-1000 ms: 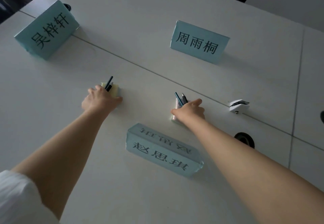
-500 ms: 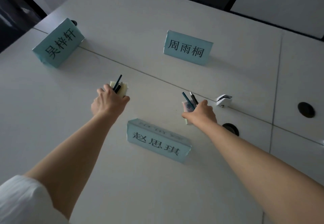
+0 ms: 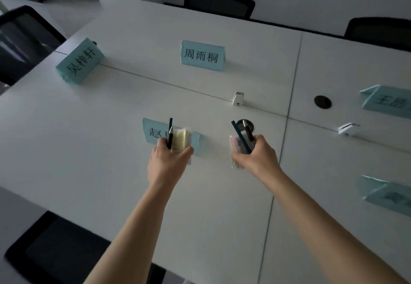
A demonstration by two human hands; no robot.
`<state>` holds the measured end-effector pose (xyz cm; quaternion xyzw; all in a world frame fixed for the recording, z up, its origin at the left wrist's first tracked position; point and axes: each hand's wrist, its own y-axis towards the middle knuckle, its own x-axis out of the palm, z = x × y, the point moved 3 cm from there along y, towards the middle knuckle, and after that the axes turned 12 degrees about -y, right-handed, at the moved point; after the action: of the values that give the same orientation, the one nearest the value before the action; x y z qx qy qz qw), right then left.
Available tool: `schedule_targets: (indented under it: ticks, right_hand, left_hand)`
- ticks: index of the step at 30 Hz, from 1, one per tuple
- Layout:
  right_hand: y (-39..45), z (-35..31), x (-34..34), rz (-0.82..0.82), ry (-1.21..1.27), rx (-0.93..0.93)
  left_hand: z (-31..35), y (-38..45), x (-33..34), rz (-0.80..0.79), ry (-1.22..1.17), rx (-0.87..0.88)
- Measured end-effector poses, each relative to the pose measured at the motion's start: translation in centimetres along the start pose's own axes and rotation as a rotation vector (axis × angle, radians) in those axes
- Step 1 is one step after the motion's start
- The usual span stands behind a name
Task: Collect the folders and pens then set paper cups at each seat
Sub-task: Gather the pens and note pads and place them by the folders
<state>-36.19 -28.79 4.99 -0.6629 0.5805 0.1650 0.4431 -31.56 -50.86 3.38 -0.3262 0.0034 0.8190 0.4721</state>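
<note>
Nearest, above the near half of the white worktop (image 3: 89, 150): left hand (image 3: 170, 161) curled round a pale yellow folder (image 3: 180, 141) with two dark pens (image 3: 170, 135) pinched against its face, tips up. Beside it, right hand (image 3: 259, 154) curled likewise round a pinkish translucent folder (image 3: 236, 150), two more pens (image 3: 242, 135) slanting across it. Both bundles lifted clear of the surface. Probably light and thin, the folders flexible and smooth, so apt to bow or slide; pens stiff, round, liable to slip out sideways. Best held low across the folder with thumb pressing pens flat, bundle kept upright. Just behind the left hand, a teal name card (image 3: 153, 131), partly hidden. Farther back, two more name cards (image 3: 202, 55) and dark chairs (image 3: 219, 2). No paper cups in view.
</note>
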Motion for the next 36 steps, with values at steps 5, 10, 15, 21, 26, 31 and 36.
schedule_targets:
  ticks: [5,10,15,21,26,31,36]
  right_hand:
    - [-8.9,9.3,-1.0,-0.066,0.065,0.081]
    - [-16.8,16.9,-2.4,-0.069,0.045,0.127]
    - [-23.4,22.6,-3.6,0.011,-0.043,0.183]
    - [-31.6,26.9,-3.7,0.164,-0.003,0.284]
    - [-38.8,29.6,-3.2,0.218,0.08,0.36]
    - [-44.0,33.5,-4.3,0.291,0.141,0.446]
    - [-48.2,39.0,-5.4,0.381,0.254,0.501]
  left_hand:
    - [-4.0,-13.6,4.1,-0.034,-0.07,-0.095]
    - [-6.7,-23.4,6.8,-0.126,-0.068,-0.116]
    - [-8.5,-29.8,7.4,-0.228,0.011,-0.065]
    - [-9.9,-34.7,7.4,-0.347,0.057,0.103]
    - [-11.9,-39.5,7.2,-0.468,0.157,0.163]
    - [-12.6,-44.8,8.3,-0.584,0.191,0.203]
    - [-12.1,-49.7,11.7,-0.68,0.233,0.254]
